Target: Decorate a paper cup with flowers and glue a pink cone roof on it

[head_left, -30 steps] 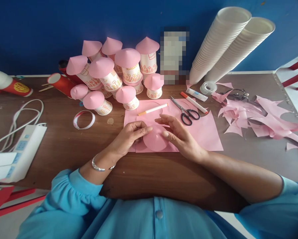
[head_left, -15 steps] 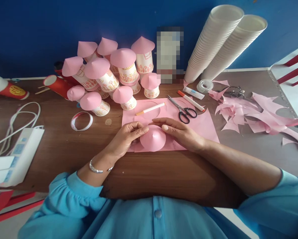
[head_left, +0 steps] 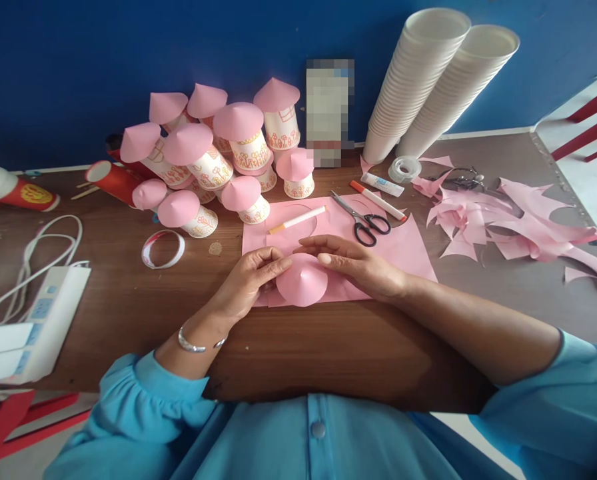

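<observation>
A shallow pink paper cone is held between my two hands, its tip facing me, over pink paper sheets. My left hand pinches its left edge, thumb on top and fingers underneath. At the upper right edge, my right hand has its thumb on the cone and its fingers behind it. Black-handled scissors lie on the sheets just beyond my right hand. A white marker with an orange end rests across a circle drawn on the paper.
Paper cups with pink cone tops crowd the back left. Two tall stacks of white cups lean on the blue wall. Pink scraps cover the right side. A tape roll and a power strip are at left.
The view has shifted slightly. Both hands keep nearly the same hold on the pink paper cone.
</observation>
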Motion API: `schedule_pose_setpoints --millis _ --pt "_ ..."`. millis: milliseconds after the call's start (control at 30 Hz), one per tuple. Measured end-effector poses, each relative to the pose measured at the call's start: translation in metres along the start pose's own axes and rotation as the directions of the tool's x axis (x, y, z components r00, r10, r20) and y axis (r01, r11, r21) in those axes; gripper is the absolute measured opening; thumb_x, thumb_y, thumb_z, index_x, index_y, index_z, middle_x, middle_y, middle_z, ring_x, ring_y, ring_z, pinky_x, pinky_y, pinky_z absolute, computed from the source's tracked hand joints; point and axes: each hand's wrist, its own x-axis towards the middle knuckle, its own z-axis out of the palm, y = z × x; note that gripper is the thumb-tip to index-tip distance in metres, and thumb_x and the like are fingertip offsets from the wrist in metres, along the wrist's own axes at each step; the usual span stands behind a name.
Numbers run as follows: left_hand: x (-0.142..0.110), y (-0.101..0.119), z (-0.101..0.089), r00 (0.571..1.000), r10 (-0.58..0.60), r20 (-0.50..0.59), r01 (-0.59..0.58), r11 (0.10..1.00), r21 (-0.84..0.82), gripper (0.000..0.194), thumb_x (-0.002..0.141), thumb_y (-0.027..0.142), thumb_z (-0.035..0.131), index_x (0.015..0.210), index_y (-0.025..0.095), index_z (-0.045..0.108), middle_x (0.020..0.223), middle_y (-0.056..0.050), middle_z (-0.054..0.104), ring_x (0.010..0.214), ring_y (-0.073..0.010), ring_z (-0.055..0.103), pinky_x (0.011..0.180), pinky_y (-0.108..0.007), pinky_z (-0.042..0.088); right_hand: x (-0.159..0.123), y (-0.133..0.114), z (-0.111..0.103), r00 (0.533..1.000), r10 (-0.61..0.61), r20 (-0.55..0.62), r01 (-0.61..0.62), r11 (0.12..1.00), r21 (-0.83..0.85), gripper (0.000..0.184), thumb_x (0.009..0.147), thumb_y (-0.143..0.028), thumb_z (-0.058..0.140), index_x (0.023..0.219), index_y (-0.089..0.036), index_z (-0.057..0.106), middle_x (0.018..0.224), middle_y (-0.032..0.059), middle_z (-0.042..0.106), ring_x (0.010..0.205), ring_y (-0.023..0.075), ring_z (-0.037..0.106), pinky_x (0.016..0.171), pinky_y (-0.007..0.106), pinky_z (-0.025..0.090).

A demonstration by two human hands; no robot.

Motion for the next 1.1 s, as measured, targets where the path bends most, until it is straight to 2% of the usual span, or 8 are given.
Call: schedule_pose_setpoints --millis 133,433,533,733,867,1000,1100 --pt "0.000 0.001 0.001 1.000 0.011 0.007 -0.011 1.000 0.002 0.047 0.075 0.053 0.084 0.074 0.017 0.053 0.063 0.007 0.044 0.055 -0.0045 0.037 0.048 -0.014 0.030 0.001 0.004 0.006 0.997 0.012 -0.081 -0.016 0.998 -0.054 0.049 0.089 -0.049 0.075 0.129 -0.024 0.064 0.140 0.0061 0.065 0.134 0.0262 0.056 0.117 0.046 0.044" --pt "0.002 -0.001 -0.001 0.999 0.030 0.021 -0.029 0.999 -0.018 0.044 0.077 0.050 0.083 0.075 0.017 0.054 0.063 0.006 0.044 0.054 -0.0042 0.037 0.048 -0.016 0.028 0.004 0.003 0.013 0.988 -0.008 -0.152 0.002 0.999 -0.041 0.041 0.090 -0.051 0.072 0.122 -0.026 0.068 0.132 0.0037 0.068 0.129 0.0238 0.059 0.113 0.041 0.046" --pt "0.003 -0.001 -0.001 1.000 0.028 0.004 -0.028 1.000 -0.004 0.045 0.077 0.051 0.083 0.074 0.017 0.054 0.063 0.006 0.044 0.054 -0.0043 0.036 0.049 -0.016 0.027 0.007 0.004 0.016 0.982 0.003 -0.189 -0.016 0.998 -0.068 0.042 0.087 -0.050 0.075 0.119 -0.024 0.069 0.126 0.0043 0.071 0.123 0.0240 0.061 0.110 0.042 0.048" --pt "0.004 0.000 0.001 0.999 0.048 0.020 -0.048 0.999 -0.012 0.044 0.076 0.050 0.083 0.074 0.016 0.055 0.064 0.006 0.043 0.055 -0.0046 0.034 0.050 -0.017 0.024 0.006 0.004 0.018 0.980 0.006 -0.197 -0.014 0.999 -0.036 0.040 0.086 -0.049 0.076 0.118 -0.025 0.070 0.125 0.0036 0.071 0.123 0.0236 0.062 0.110 0.040 0.047" --pt "0.004 0.000 -0.001 0.998 0.064 0.025 -0.063 0.998 -0.020 0.044 0.081 0.053 0.078 0.072 0.016 0.055 0.064 0.005 0.045 0.056 -0.0061 0.037 0.051 -0.020 0.029 0.003 0.005 0.012 0.980 -0.018 -0.197 0.013 1.000 -0.029 0.040 0.091 -0.051 0.071 0.122 -0.026 0.068 0.127 0.0037 0.072 0.126 0.0230 0.061 0.114 0.042 0.044" --pt "0.003 0.002 -0.013 0.978 0.209 0.000 -0.208 0.970 0.122 0.035 0.091 0.049 0.067 0.080 0.016 0.064 0.073 0.001 0.059 0.061 -0.0080 0.047 0.058 -0.022 0.038 0.003 0.010 -0.002 0.977 -0.116 -0.180 0.090 0.985 -0.147 0.031 0.095 -0.042 0.064 0.120 -0.024 0.067 0.124 0.0053 0.073 0.123 0.0232 0.065 0.112 0.044 0.047" --pt "0.001 0.007 -0.025 0.945 0.325 0.039 -0.317 0.881 0.352 0.021 0.092 0.038 0.067 0.100 0.020 0.070 0.095 -0.003 0.071 0.083 -0.0137 0.062 0.079 -0.026 0.049 0.003 0.009 -0.015 0.974 -0.198 -0.106 0.140 0.904 -0.404 0.034 0.092 -0.023 0.057 0.124 -0.026 0.066 0.132 0.0058 0.069 0.128 0.0252 0.062 0.112 0.048 0.047"
